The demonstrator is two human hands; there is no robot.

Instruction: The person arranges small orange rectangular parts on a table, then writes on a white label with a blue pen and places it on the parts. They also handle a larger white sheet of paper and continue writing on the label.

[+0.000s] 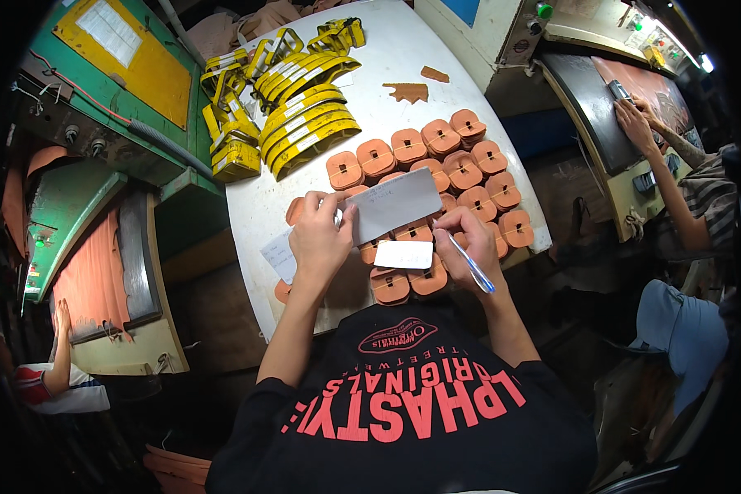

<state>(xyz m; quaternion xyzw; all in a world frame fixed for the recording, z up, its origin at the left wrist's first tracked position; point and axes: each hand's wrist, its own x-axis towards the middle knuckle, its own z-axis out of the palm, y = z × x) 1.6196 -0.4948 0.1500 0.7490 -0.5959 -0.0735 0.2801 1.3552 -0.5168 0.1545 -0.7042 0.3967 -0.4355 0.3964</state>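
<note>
My left hand [323, 235] is closed, thumb against fingers, on the near end of a long grey-white paper sheet [399, 202] with handwriting near its upper edge. Something small and whitish shows between the fingers, too small to name. My right hand [467, 240] grips a pen [472, 265] with a blue end. Between the hands a small bright white rectangle [403, 254] with faint marks lies over the stacks. Beneath the papers stand rows of brown rounded-square leather pieces [462, 170] in stacks, several tied with thread. Another paper [280, 257] lies partly under my left wrist.
Yellow curved cutting dies [311, 123] are heaped on the far left of the white table [251, 198]. Leather scraps [407, 92] lie near its far side. Green machinery [123, 74] stands at left. Other people's hands work at leather-covered benches, left [62, 317] and right [634, 123].
</note>
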